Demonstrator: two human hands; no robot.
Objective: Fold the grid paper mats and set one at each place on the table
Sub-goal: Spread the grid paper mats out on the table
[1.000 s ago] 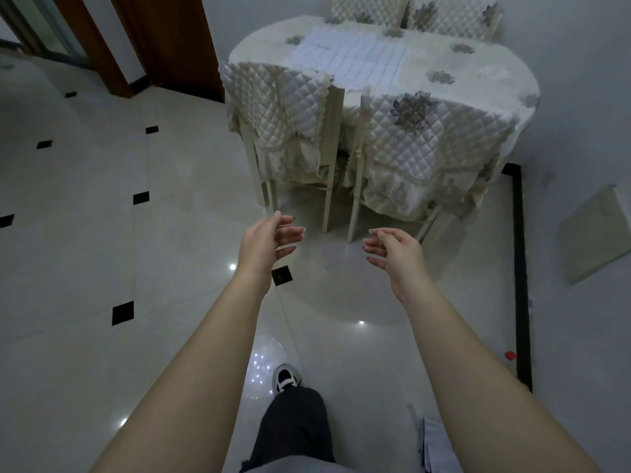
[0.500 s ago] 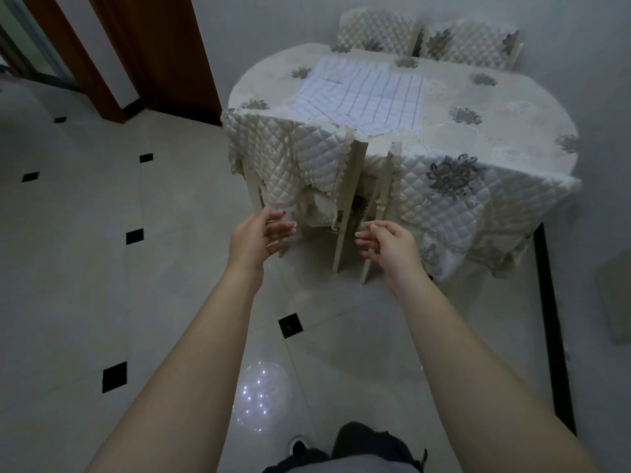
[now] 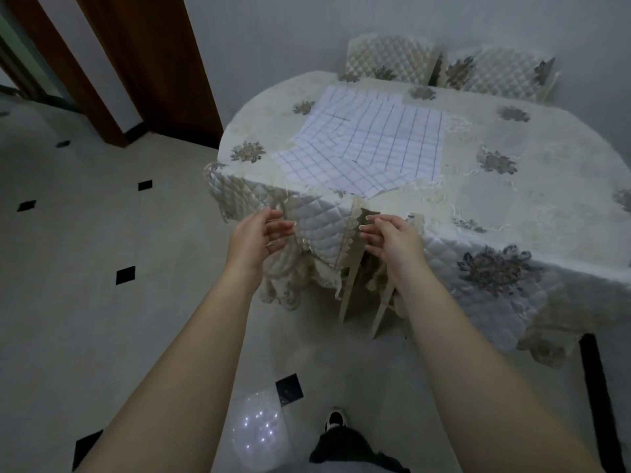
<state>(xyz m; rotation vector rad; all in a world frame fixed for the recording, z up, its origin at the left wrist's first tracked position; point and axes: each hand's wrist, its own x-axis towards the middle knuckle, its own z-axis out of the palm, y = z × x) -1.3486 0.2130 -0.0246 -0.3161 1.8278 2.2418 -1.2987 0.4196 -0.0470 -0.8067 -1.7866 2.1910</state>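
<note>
Several white grid paper mats (image 3: 368, 145) lie unfolded and overlapping on the left half of the oval table (image 3: 512, 186), which wears a cream floral cloth. My left hand (image 3: 256, 240) and my right hand (image 3: 386, 240) are stretched out in front of me, empty, with fingers loosely curled toward each other. Both hover at the back of a quilted chair (image 3: 307, 227) tucked under the table's near edge, one on each side of it. The mats lie beyond the chair back, apart from both hands.
A second quilted chair (image 3: 495, 268) stands to the right at the near edge, and two more (image 3: 389, 59) stand at the far side against the wall. A brown door frame (image 3: 112, 63) is at the left. Pale tiled floor (image 3: 102, 268) spreads left and behind.
I have walked closer to the table, which now fills more of the view. Both hands have risen from over the floor to the near chair's back, staying empty.
</note>
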